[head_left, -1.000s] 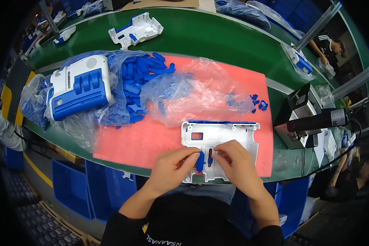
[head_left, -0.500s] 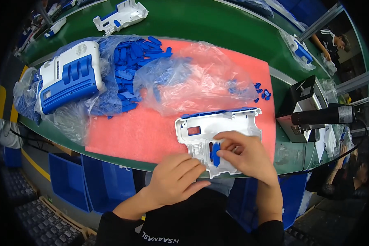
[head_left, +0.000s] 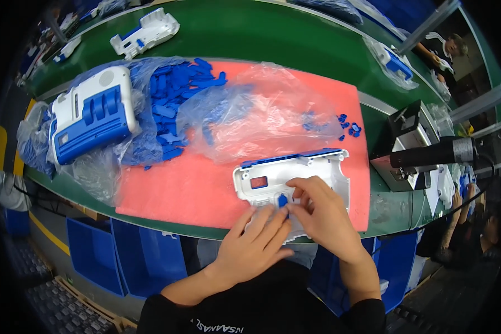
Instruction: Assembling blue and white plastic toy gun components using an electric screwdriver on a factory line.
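Note:
A white plastic housing shell (head_left: pixel 312 167) with a blue edge lies inner side up at the front of the pink foam mat. Over its slot sits a small elongated blue plastic piece (head_left: pixel 283 199), partly covered by fingers. My right hand (head_left: pixel 324 217) is bent around this piece, thumb at its lower end and index finger just above. My left hand (head_left: pixel 253 242) rests over the shell's near left part, fingers stretched out and their tips close to the piece's lower end. It holds nothing visible. The fingers hide the shell's near edge.
The pink mat (head_left: pixel 167 195) bears a clear plastic bag (head_left: pixel 261 122), a heap of blue parts (head_left: pixel 170 100) and small blue pieces (head_left: pixel 349 128). A white-and-blue housing (head_left: pixel 94 114) lies left. Right stands a metal box (head_left: pixel 409 145) beside a black cylinder (head_left: pixel 434 156). Blue bins (head_left: pixel 150 256) sit below.
My left hand has moved up and right, its fingers stretching over the shell toward the blue piece. The piece, earlier pinched upright in my right hand, now sits lower and more hidden.

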{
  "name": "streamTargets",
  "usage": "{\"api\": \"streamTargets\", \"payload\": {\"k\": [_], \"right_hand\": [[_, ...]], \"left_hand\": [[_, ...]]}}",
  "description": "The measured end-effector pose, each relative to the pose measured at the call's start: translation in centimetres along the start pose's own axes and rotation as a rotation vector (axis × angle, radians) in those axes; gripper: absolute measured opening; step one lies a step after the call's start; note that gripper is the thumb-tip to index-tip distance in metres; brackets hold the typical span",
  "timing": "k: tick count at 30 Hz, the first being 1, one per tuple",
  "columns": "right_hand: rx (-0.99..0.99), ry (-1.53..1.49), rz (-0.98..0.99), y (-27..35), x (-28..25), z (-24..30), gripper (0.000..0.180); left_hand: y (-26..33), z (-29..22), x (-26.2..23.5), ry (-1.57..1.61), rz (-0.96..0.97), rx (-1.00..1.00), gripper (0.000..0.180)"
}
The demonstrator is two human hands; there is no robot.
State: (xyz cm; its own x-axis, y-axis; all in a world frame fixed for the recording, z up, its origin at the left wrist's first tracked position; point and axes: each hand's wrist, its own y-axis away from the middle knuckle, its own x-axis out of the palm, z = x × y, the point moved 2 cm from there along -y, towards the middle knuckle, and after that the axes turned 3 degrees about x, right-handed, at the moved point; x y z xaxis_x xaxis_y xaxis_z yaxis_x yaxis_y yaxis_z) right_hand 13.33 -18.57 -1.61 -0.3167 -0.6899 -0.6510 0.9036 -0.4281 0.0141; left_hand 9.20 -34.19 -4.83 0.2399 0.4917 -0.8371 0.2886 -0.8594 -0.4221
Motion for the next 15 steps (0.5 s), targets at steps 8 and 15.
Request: {"api": "streamTargets", "payload": {"k": [8,15], "right_hand": [[-0.053,-0.408,-1.130,1.6,-14.5,-6.1,0.059],[-0.367,-0.743,-0.681,3.0,-17.5,-9.1,0.046]], "left_hand": [[-0.9,1.8,-0.4,-0.095,0.055,0.193,0.013],[-2.2,1.5,0.5,-0.114,0.076,0.382,0.023]]}}
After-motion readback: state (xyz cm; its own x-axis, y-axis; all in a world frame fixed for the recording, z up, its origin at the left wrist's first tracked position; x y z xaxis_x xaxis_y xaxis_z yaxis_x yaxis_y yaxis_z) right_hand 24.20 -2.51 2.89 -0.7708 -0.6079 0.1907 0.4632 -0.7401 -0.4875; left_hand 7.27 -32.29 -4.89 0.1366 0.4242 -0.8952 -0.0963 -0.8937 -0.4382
